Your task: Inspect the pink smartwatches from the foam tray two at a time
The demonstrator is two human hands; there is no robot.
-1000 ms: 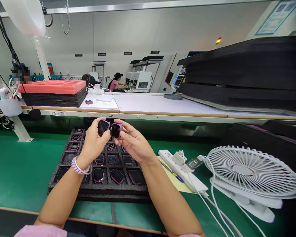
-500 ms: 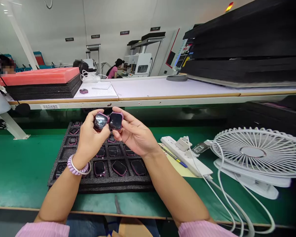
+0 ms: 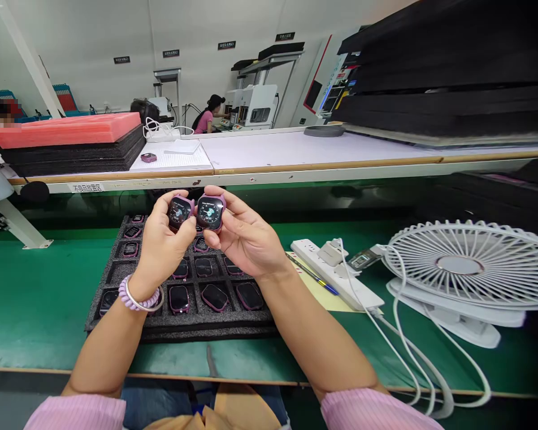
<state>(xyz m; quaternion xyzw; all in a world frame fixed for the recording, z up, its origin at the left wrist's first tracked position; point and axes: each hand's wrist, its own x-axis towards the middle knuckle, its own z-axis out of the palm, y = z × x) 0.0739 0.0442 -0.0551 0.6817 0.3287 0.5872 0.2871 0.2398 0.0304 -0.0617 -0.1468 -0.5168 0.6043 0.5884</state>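
My left hand (image 3: 164, 248) is closed around a purple smartwatch body (image 3: 180, 212) with its screen lit. Right beside it, my right hand (image 3: 242, 236) pinches a second purple watch body (image 3: 210, 213), whose screen is also lit and faces me. Both are held side by side above a black foam tray (image 3: 116, 272) on the green mat. Several more purple watch bodies (image 3: 214, 297) lie in the tray's pockets with dark screens. A lilac coil band circles my left wrist.
A white power strip (image 3: 336, 280), a pen (image 3: 314, 278) on yellow paper and a white desk fan (image 3: 468, 272) with trailing cables lie to the right. A shelf (image 3: 296, 161) above carries pink and black foam stacks, a paper pad and one loose watch body (image 3: 148, 157). A person sits far behind.
Both watch screens have gone from dark to lit. My hands have turned the watches to face me and hold them closer together; my view has tipped downward.
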